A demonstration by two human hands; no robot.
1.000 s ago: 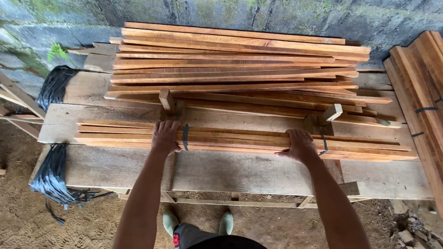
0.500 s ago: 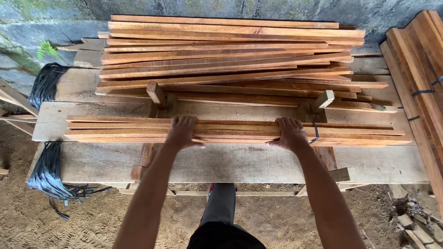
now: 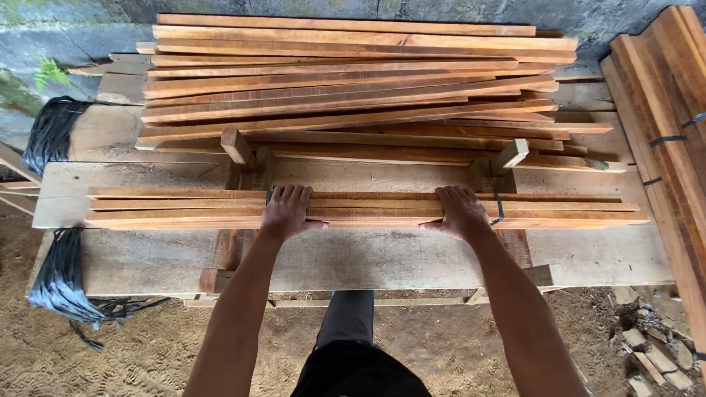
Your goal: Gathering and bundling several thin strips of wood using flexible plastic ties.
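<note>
The plank workbench carried a bundle of slats, a loose stack of slats and coiled black straps.

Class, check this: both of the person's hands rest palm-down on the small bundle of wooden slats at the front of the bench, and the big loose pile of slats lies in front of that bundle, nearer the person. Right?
Not quite. The left hand and right hand do press on the small bundle, but the head view shows the loose pile behind it, toward the wall.
</note>
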